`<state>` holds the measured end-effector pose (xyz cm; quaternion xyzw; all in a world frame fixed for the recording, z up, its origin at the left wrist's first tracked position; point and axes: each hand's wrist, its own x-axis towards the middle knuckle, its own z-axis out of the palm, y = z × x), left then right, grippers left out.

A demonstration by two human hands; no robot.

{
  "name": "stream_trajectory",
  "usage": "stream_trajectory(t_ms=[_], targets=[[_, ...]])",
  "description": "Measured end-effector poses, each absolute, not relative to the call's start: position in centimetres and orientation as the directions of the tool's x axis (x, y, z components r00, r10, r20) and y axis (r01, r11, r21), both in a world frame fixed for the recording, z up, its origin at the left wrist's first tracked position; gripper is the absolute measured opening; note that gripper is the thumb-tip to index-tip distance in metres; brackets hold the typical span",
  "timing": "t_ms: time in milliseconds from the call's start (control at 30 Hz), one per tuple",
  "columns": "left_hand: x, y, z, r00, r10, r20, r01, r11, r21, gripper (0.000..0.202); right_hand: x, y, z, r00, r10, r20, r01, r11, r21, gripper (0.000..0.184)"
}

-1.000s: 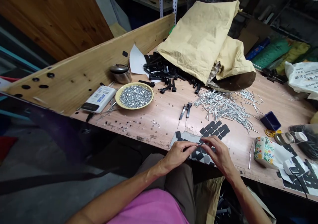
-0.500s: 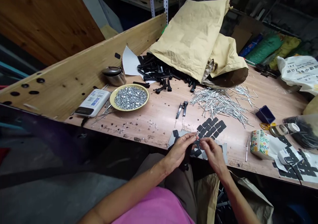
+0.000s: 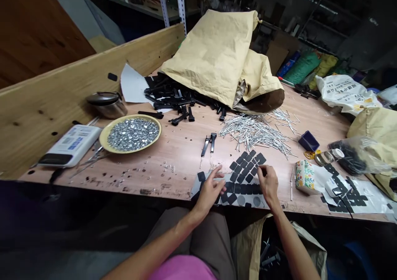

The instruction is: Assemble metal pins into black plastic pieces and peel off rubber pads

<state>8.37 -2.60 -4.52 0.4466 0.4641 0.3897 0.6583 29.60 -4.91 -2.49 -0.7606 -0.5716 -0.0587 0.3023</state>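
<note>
Now, two hands on one pad sheet (image 3: 257,201), left hand (image 3: 211,188) flat, released, right hand (image 3: 268,183) unclear

Nothing could be read: the black print on the white sack (image 3: 344,94) and the blue label on the white box (image 3: 72,143) were too small and blurred.

Grey sheet (image 3: 238,200) of black rectangular pads (image 3: 240,187), flat on table (image 3: 173,156) edge
</note>
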Motion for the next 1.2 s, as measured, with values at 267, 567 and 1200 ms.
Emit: stream_trajectory(t_ms=[267,567,1200], targets=[[4.6,-2.7,-9.2,0.009,0.964,0.267,0.373,-0.250,0.893,0.034,35.7,-2.9,-5.6,-0.018,0.944,0.328,0.999,0.002,0.047,0.026],[4.9,-2.8,-10.2,0.015,0.937,0.348,0.457,-0.316,0.831,0.030,36.7,-2.4,-4.7,-0.064,0.973,0.220,0.972,0.011,0.235,0.026],[5.0,-2.8,-10.3,0.070,0.889,0.452,0.573,-0.407,0.711,0.034,36.2,-1.5,-5.2,-0.156,0.985,0.071,0.987,0.154,0.041,0.027]])
